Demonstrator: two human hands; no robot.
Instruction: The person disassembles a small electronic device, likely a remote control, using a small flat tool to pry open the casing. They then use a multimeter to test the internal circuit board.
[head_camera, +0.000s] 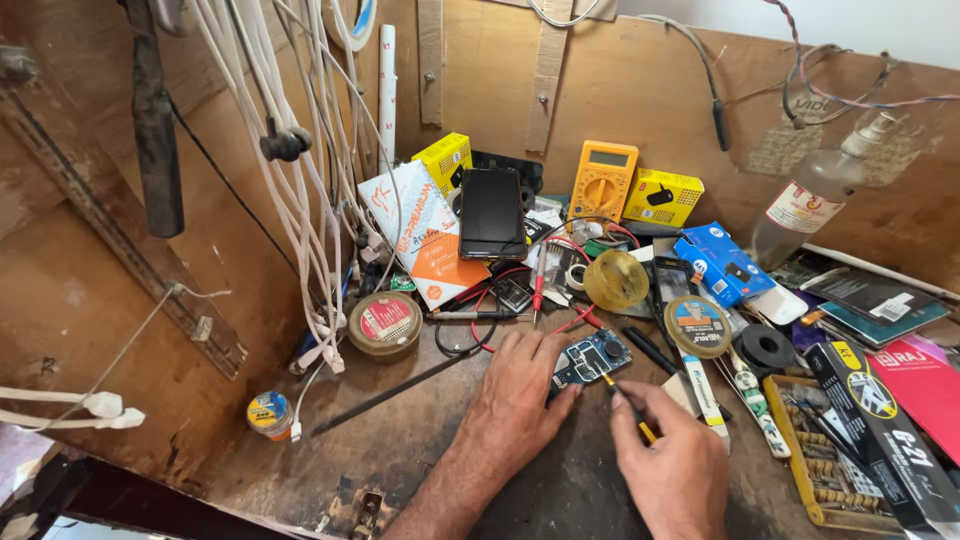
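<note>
Left hand (520, 385) lies flat on the wooden surface (400, 440), fingers spread, fingertips pressing the edge of a small blue circuit board (590, 358) w/ no closed grip on it. Board sits mid-surface, between both hands, just below the red & black wires (480, 300). Right hand (672, 465) has its grip closed on a thin yellow-handled tool (628, 410), pinched btwn thumb & fingers, tip at the board's lower right edge. Nearby: amber tape roll (615, 279) above the board, round tin (385, 322) to the left, black phone (492, 213) leaning at the back, yellow multimeter (602, 181) beside it.
</note>
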